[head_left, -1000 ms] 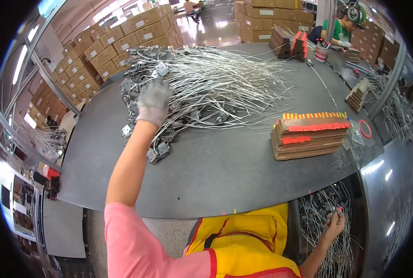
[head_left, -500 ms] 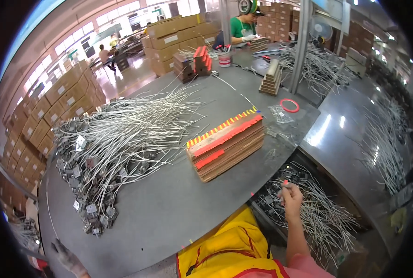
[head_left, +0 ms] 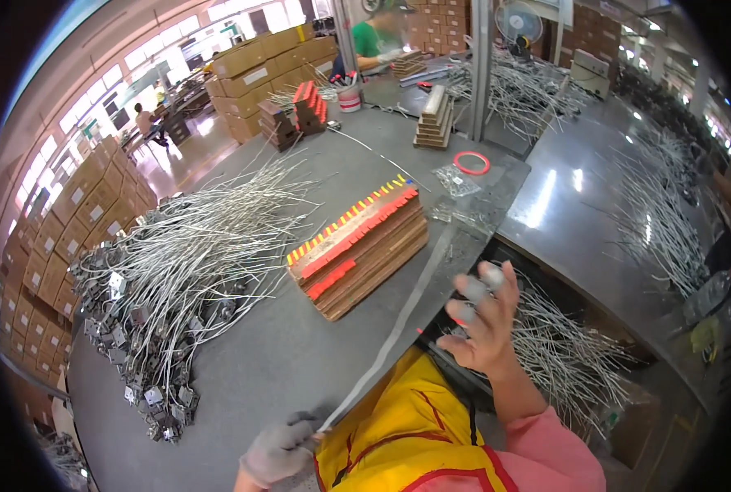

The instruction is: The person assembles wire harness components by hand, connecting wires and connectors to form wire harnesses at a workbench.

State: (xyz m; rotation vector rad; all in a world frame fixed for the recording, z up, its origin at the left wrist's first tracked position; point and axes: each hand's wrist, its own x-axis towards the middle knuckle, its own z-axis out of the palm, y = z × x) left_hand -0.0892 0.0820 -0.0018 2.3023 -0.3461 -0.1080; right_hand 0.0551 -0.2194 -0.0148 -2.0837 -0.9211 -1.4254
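Observation:
My left hand (head_left: pixel 279 451), in a grey glove, is closed at the near edge of the table. From its fingers a white cable (head_left: pixel 394 332), smeared by motion, runs up and to the right past the wooden boards. My right hand (head_left: pixel 488 324), with pale covers on some fingertips, is raised over the table's right edge, its fingers spread and holding nothing. Left of it stands a stack of brown wooden boards (head_left: pixel 373 262), with red tape and a yellow-and-red striped strip along the top. White cables (head_left: pixel 574 344) lie in the bin below my right hand.
A big heap of white cables with metal connector ends (head_left: pixel 193 246) covers the table's left side. A red tape ring (head_left: pixel 471 162) and a small clear bag (head_left: pixel 455 180) lie beyond the boards. A metal post (head_left: pixel 479 74) rises at the back. A co-worker in green (head_left: pixel 373 41) works there.
My left hand has come from the far left to the near middle, with the cable trailing. My right hand has lifted from above the bin, and its pinched fingers have spread. The view has shifted right.

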